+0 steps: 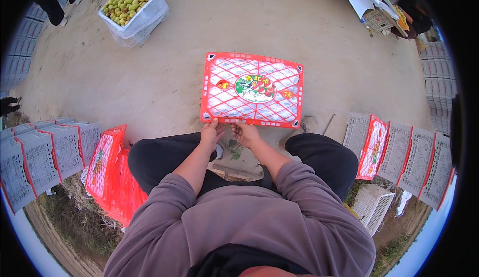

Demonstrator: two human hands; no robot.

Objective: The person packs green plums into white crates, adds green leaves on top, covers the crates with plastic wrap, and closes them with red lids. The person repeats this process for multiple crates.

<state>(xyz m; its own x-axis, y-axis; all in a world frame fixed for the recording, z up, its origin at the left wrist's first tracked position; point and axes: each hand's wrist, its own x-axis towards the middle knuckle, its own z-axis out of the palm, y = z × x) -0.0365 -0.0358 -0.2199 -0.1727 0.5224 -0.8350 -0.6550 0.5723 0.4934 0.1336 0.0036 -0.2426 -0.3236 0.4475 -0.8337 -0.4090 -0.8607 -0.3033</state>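
Observation:
Before me is a crate topped with a red plastic lattice lid (258,121). White plastic film (224,107) shows through the lattice, and an oval label (256,89) with writing and pictured fruit sits in the middle. My left hand (212,133) is at the lid's near edge, left of centre, its thumb on the rim and its fingers just below it. Close to its right, my right hand (245,133) has its thumb on the same rim with the fingers curled under. The crate's walls are hidden beneath the lid.
A film-lined crate (151,19) of green fruit, seemingly jujubes, stands at upper left. Stacked red lids (116,179) and grey crates (56,150) are at my left; more grey crates (406,157) rise at right. Two people (415,11) (56,0) are farther off.

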